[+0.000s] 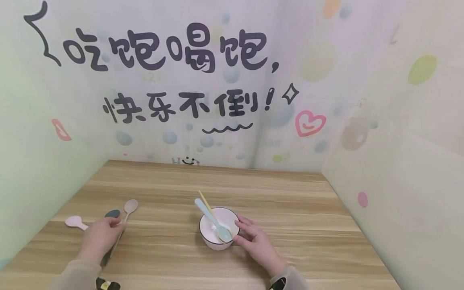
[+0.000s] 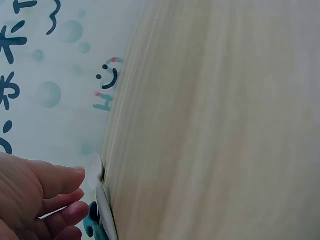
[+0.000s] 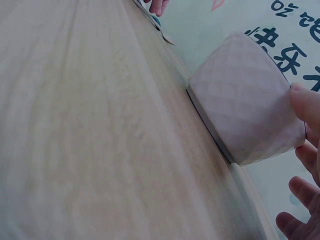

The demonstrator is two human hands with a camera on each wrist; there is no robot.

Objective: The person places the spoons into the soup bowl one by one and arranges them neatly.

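A white bowl (image 1: 211,241) with a dark rim stands mid-table, its outside quilted in the right wrist view. A light blue spoon (image 1: 204,209) leans in it, over a thin yellow utensil (image 1: 201,196) mostly hidden beneath. My right hand (image 1: 262,245) holds the bowl's right rim with thumb and index finger; the other fingers are spread. At left, my left hand (image 1: 99,238) hovers over a dark teal spoon (image 1: 112,213), thumb and fingers apart in the left wrist view. Beside it lie a beige spoon (image 1: 131,206) and a pale pink spoon (image 1: 74,221), whose handle is partly hidden.
The wood-grain table (image 1: 290,201) meets a printed back wall (image 1: 217,149) with large dark characters. Side walls close it in at left and right. Bare tabletop separates the spoons from the bowl.
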